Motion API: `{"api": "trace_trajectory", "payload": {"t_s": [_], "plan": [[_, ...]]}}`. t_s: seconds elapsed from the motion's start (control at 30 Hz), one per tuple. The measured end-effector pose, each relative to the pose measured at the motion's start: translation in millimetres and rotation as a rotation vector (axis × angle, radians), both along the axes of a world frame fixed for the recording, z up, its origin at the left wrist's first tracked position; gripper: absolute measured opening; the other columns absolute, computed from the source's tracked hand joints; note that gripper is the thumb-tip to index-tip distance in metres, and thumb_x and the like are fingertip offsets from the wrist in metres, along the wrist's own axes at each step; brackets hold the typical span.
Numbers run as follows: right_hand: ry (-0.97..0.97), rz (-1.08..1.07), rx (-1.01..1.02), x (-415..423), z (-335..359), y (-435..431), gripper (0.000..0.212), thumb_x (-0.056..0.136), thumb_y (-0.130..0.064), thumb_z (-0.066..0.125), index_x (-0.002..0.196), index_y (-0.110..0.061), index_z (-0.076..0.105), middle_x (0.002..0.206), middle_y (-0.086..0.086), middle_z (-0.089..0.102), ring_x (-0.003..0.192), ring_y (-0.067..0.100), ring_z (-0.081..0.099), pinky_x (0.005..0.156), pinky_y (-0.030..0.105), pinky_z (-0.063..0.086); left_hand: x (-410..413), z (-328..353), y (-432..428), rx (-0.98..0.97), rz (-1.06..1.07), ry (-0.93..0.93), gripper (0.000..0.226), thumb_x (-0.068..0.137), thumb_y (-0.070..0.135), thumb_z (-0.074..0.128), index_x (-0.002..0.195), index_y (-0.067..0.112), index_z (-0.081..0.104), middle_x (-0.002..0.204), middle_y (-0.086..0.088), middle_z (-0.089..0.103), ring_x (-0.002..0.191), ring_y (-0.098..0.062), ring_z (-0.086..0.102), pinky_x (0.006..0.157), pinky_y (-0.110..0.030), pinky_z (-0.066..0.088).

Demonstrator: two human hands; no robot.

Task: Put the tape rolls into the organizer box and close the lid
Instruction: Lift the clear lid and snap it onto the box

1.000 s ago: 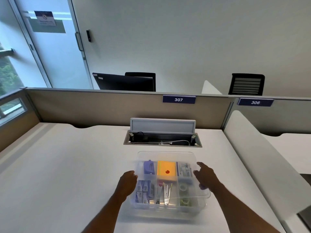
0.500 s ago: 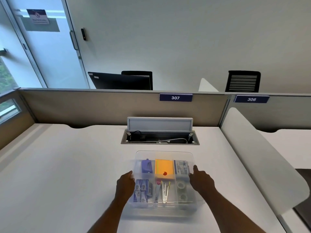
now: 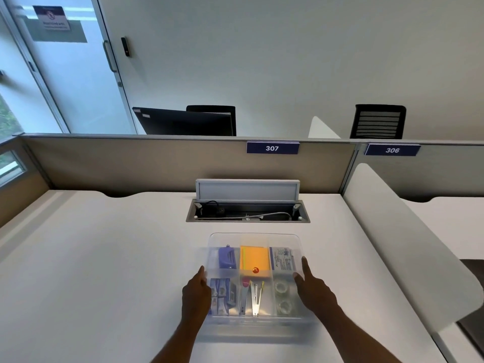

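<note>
A clear organizer box [image 3: 255,236] sits on the white desk [image 3: 104,271] in front of me. Two clear tape rolls [image 3: 282,296] lie in its near right compartment. Other compartments hold a purple punch [image 3: 225,257], orange sticky notes [image 3: 254,258], a leaflet, small packs and metal clips. A translucent lid [image 3: 258,323] lies over most of the box, level with it; the far strip of the box looks uncovered. My left hand [image 3: 196,294] grips the lid's left edge and my right hand [image 3: 314,292] grips its right edge.
An open cable well [image 3: 247,212] with a raised flap is set into the desk just behind the box. Beige partitions [image 3: 157,163] close the back and left. A white curved divider [image 3: 408,244] runs along the right side.
Both hands have slid from on top of the box out to its left and right edges. The lid has settled lower and flatter over the compartments.
</note>
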State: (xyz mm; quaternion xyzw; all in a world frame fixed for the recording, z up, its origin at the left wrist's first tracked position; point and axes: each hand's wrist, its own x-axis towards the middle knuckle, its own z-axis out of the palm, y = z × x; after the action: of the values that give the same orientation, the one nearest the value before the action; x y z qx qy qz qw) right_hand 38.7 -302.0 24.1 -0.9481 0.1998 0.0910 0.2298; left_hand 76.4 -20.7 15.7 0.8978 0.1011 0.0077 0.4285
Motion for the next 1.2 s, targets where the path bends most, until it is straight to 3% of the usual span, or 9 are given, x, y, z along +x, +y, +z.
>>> {"api": "trace_trajectory", "payload": {"t_s": [0.1,0.3,0.6,0.8,1.13,1.2], "plan": [[-0.049,0.003,0.078,-2.8,-4.5,1.5,0.061,0.098,-0.047,0.024,0.149,-0.029,-0.004,0.111,0.01,0.066,0.06,0.004,0.049,0.054,0.021,0.04,-0.2,-2.5,-2.3,-0.023,0.017,-0.022,0.036,0.094,0.007,0.043,0.129,0.001,0.05,0.124,-0.018,0.061,0.111,-0.033,0.061,0.101,-0.041,0.042],[-0.119,-0.023,0.13,-2.4,-21.2,-2.4,0.061,0.097,-0.047,0.027,0.148,-0.032,-0.003,0.107,0.011,0.068,0.069,0.014,0.057,0.073,0.032,0.052,-0.2,-4.8,-7.6,-0.049,0.041,-0.063,0.037,0.092,0.009,0.047,0.128,-0.001,0.05,0.122,-0.02,0.061,0.108,-0.034,0.062,0.098,-0.044,0.044],[-0.152,-0.016,0.11,0.1,-27.3,-3.8,0.064,0.096,-0.049,0.03,0.149,-0.029,0.0,0.109,0.009,0.068,0.079,0.02,0.068,0.076,0.036,0.057,4.3,-11.8,-6.0,-0.09,0.05,-0.046,0.037,0.092,0.008,0.047,0.128,-0.001,0.05,0.124,-0.02,0.06,0.112,-0.033,0.06,0.1,-0.045,0.042],[-0.15,-0.001,0.125,0.2,-25.6,-3.7,0.065,0.095,-0.049,0.03,0.148,-0.029,-0.002,0.109,0.006,0.068,0.072,0.013,0.065,0.07,0.029,0.056,3.6,-9.9,-6.3,-0.09,0.047,-0.054,0.037,0.093,0.01,0.046,0.128,-0.001,0.05,0.125,-0.02,0.06,0.112,-0.034,0.06,0.1,-0.044,0.041],[-0.168,-0.043,0.121,1.4,-36.5,-6.6,0.065,0.093,-0.055,0.028,0.146,-0.037,-0.004,0.105,0.008,0.069,0.077,0.019,0.068,0.075,0.039,0.059,-0.4,-13.4,-8.0,-0.06,0.083,-0.101,0.036,0.094,0.013,0.044,0.127,0.002,0.052,0.122,-0.019,0.062,0.108,-0.033,0.062,0.099,-0.044,0.043],[-0.17,-0.039,0.107,1.1,-36.9,-5.2,0.065,0.093,-0.054,0.028,0.147,-0.036,-0.004,0.104,0.006,0.069,0.074,0.016,0.067,0.074,0.034,0.059,-0.7,-13.2,-9.8,-0.04,0.087,-0.104,0.036,0.093,0.013,0.046,0.126,0.0,0.052,0.121,-0.02,0.062,0.106,-0.034,0.063,0.098,-0.044,0.044]]}}
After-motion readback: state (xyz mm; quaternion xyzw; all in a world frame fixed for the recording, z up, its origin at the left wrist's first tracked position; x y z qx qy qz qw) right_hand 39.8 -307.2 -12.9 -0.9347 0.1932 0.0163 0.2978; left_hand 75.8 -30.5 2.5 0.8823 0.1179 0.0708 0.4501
